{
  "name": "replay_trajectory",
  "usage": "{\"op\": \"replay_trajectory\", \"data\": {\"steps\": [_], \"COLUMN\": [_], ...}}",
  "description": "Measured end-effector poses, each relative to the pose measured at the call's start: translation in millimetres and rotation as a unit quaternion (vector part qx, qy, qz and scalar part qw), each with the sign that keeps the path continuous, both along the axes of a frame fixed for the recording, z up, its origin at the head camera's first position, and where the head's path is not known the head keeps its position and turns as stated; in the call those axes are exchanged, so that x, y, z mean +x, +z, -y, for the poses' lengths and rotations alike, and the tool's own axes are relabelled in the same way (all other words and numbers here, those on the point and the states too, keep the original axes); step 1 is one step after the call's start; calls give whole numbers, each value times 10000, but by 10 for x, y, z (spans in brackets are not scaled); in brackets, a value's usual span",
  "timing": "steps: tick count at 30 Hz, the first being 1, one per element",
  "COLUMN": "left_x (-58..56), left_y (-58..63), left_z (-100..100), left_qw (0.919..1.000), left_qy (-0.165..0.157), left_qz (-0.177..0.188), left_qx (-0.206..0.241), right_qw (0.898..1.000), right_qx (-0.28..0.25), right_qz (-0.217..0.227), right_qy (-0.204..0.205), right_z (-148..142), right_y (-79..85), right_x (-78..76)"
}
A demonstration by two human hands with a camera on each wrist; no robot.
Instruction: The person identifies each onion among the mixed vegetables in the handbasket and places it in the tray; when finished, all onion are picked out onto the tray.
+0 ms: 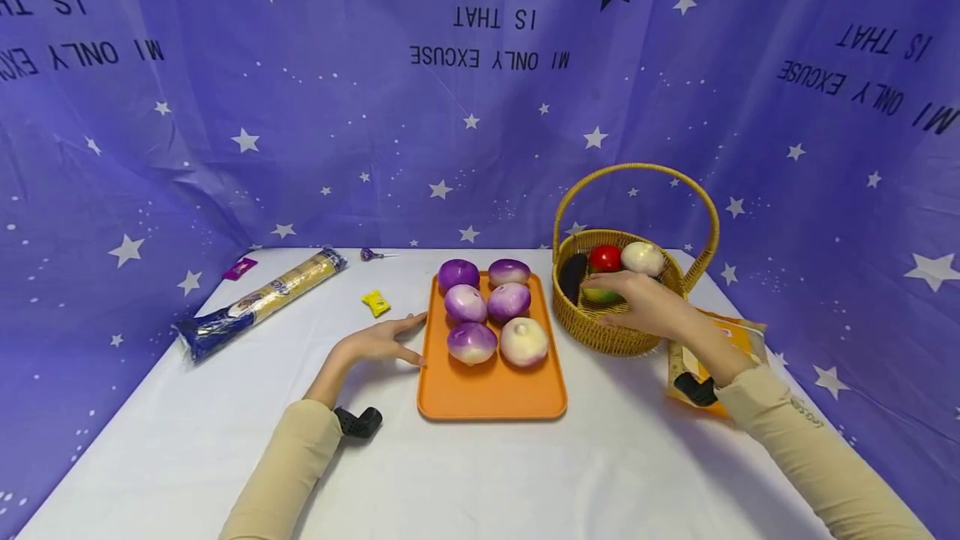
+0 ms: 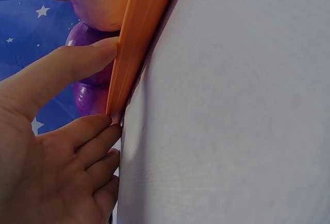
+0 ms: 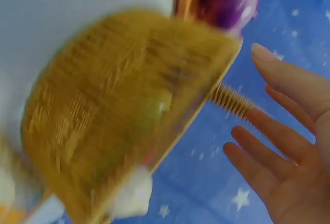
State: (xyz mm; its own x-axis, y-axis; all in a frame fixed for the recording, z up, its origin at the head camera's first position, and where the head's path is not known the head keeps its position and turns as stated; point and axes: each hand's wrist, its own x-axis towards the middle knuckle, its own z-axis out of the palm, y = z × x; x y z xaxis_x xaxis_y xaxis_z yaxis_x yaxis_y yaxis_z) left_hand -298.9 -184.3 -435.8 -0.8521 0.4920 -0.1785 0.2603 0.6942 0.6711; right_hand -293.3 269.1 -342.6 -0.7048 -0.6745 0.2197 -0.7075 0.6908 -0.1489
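My left hand (image 1: 371, 342) rests at the left edge of an orange tray (image 1: 491, 397), fingers spread. In the left wrist view the thumb lies on the tray's rim and the fingertips touch its side. Several purple-and-white turnips (image 1: 471, 343) sit on the tray in two columns; the front right one (image 1: 524, 342) is mostly white. Over the wicker basket (image 1: 615, 338) hovers my right hand (image 1: 645, 304), fingers loosely extended, holding nothing. Inside the basket are a dark eggplant (image 1: 573, 277), a red tomato (image 1: 604, 258), a white bulb (image 1: 642, 258) and a green item (image 1: 598, 295), partly hidden by the hand.
The basket's tall handle (image 1: 637, 166) arches above it. An orange packet (image 1: 738, 336) lies beneath my right forearm. To the left lie a spaghetti pack (image 1: 262, 302), a yellow candy (image 1: 376, 302), a lollipop (image 1: 369, 255) and a small purple packet (image 1: 240, 268). A purple curtain (image 1: 480, 165) stands behind.
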Motion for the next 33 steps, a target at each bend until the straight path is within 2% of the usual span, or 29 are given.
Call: {"op": "replay_trajectory", "data": {"steps": [4, 8, 13, 23, 33], "left_x": [-3, 0, 1, 8, -1], "left_y": [3, 4, 11, -14, -20], "left_z": [-13, -10, -15, -26, 2], "left_qw": [10000, 10000, 10000, 10000, 10000], "left_qy": [2, -1, 12, -5, 31], "left_qz": [0, 23, 33, 6, 25], "left_qx": [18, 10, -4, 55, 88], "right_qw": [9993, 9963, 9913, 9811, 9659], "right_qx": [310, 575, 740, 806, 531], "right_qz": [44, 169, 521, 942, 1423], "right_qy": [-196, -608, -952, -1484, -2097], "right_z": [-190, -326, -408, -452, -447], "right_y": [122, 241, 338, 306, 276], "right_x": [-114, -245, -416, -748, -961]}}
